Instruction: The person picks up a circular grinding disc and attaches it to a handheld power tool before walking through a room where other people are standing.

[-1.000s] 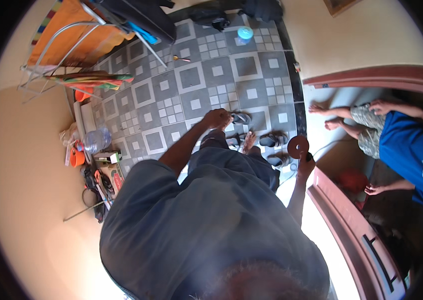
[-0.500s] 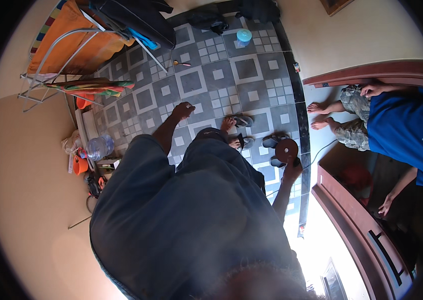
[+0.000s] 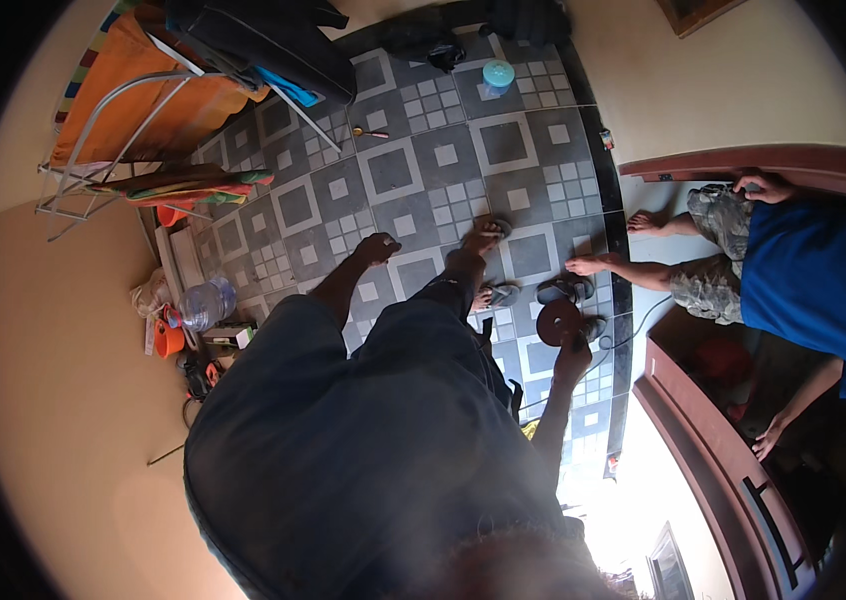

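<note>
My right hand [image 3: 575,360] grips the edge of a reddish-brown round disc [image 3: 555,326] with a small hole in its middle, like a sanding disc. The disc hangs over a pair of dark sandals [image 3: 565,290] on the floor and hides part of them. To the left, my left hand [image 3: 380,248] hangs above the patterned tiles, its fingers curled and nothing visible in them. My own feet, in sandals [image 3: 505,296], stand between the two hands.
A person in a blue shirt [image 3: 808,285] is in the doorway at right, beside a reddish door [image 3: 708,450]. A cable [image 3: 633,335] lies near the sill. At left are a drying rack [image 3: 123,125] and a large water bottle [image 3: 205,303]. A lidded tub [image 3: 498,76] and spoon [image 3: 371,132] lie ahead.
The other person's near foot has come over the sill onto the tiles. One of my feet has shifted forward and right. My right hand and the disc sit slightly lower and further left.
</note>
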`<state>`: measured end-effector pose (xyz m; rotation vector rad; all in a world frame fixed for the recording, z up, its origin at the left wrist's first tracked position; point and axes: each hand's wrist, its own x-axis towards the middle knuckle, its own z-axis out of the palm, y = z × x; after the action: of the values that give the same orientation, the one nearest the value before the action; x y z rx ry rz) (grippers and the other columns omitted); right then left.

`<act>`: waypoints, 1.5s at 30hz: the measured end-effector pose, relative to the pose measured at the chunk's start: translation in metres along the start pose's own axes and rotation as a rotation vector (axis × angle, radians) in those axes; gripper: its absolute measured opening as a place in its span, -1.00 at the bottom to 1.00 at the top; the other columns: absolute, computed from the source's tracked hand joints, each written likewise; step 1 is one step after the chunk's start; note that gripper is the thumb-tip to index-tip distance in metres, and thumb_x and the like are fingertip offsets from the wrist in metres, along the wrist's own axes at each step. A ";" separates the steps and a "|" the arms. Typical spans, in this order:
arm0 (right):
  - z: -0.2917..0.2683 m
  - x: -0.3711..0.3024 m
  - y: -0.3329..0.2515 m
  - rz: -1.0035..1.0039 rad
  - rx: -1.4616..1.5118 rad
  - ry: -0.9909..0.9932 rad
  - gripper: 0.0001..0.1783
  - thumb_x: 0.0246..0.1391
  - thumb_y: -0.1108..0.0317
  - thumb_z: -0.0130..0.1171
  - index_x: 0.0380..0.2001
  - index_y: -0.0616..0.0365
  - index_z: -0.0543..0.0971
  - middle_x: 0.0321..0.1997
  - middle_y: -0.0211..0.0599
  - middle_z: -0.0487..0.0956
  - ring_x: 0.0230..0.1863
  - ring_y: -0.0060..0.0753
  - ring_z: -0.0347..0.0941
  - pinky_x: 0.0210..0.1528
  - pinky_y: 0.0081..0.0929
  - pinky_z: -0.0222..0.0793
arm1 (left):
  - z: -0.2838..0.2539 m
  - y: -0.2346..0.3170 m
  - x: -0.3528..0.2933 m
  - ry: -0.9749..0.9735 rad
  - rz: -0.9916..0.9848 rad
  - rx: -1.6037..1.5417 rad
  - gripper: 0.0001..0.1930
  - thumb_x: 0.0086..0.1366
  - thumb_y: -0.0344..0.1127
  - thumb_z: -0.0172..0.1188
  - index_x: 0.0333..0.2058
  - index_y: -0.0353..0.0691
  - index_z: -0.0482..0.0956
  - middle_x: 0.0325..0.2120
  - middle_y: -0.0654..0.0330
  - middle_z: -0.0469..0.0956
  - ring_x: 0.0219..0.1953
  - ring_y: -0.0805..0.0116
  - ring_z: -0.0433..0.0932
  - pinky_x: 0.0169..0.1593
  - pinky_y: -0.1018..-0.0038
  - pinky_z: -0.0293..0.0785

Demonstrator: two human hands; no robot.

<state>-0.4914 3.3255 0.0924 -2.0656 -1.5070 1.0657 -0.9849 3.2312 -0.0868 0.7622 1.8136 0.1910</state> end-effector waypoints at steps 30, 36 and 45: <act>0.391 0.201 -0.048 0.545 -0.335 -0.529 -0.74 0.03 0.28 0.27 -0.58 0.25 0.56 -0.64 -0.28 0.48 -0.54 -0.39 0.40 -0.43 -0.39 0.26 | -0.144 -0.159 0.657 0.563 -0.737 -0.913 -0.66 0.26 -0.06 0.14 -0.40 -0.27 0.56 -0.60 0.13 0.56 -0.70 0.38 0.47 -0.70 0.45 0.33; 0.401 0.211 -0.044 0.546 -0.208 -0.473 -0.82 0.01 0.33 0.25 -0.49 0.24 0.57 -0.55 -0.30 0.54 -0.48 -0.40 0.44 -0.37 -0.41 0.32 | -0.143 -0.191 0.668 0.527 -0.672 -1.070 -0.67 0.33 -0.13 0.06 -0.30 -0.36 0.50 -0.70 0.16 0.43 -0.83 0.40 0.26 -0.79 0.49 0.09; 0.404 0.235 -0.078 0.603 -0.280 -0.518 -0.77 0.04 0.28 0.22 -0.50 0.26 0.55 -0.54 -0.24 0.53 -0.47 -0.36 0.43 -0.37 -0.38 0.31 | -0.144 -0.205 0.662 0.485 -0.660 -1.248 -0.77 0.13 -0.40 0.12 -0.68 -0.31 0.52 -0.74 0.15 0.44 -0.82 0.49 0.25 -0.79 0.55 0.08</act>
<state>-0.8122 3.5169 -0.1998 -2.6820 -1.3186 1.8140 -1.3205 3.4900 -0.6536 -0.8037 1.8239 0.9927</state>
